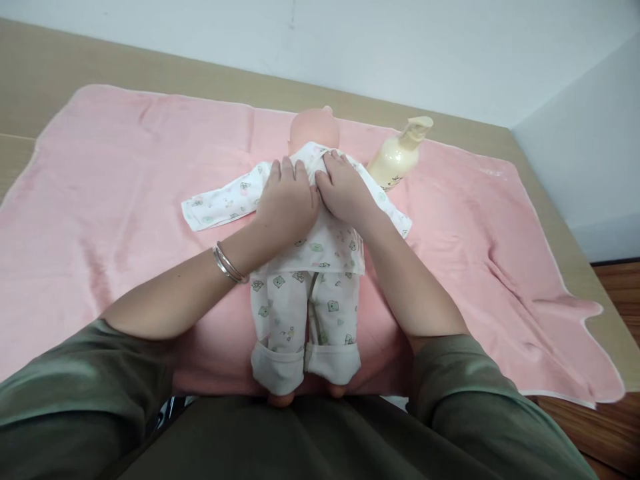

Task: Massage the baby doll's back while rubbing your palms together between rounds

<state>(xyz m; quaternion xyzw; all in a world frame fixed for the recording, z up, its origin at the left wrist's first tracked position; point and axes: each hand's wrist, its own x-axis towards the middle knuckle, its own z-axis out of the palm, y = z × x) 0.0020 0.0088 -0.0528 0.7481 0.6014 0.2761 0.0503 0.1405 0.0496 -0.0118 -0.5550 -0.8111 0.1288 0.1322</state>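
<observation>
A baby doll (314, 128) in a white patterned top (320, 250) and matching trousers (333, 310) lies lengthwise in front of me, feet toward my body. My left hand (287, 200) rests flat on the left side of its upper torso, fingers spread and pointing at the head. My right hand (347, 190) lies on the upper right of the torso, fingers stretched out, its thumb near my left hand. Neither hand is seen gripping anything. The doll's sleeves (220, 205) spread out to both sides. Its trouser cuffs are folded up.
The doll lies on a pink blanket (150, 173) spread over a wooden table (200, 73). A cream pump bottle (397, 157) leans at the right of the doll's shoulder. A white wall (375, 53) stands behind the table.
</observation>
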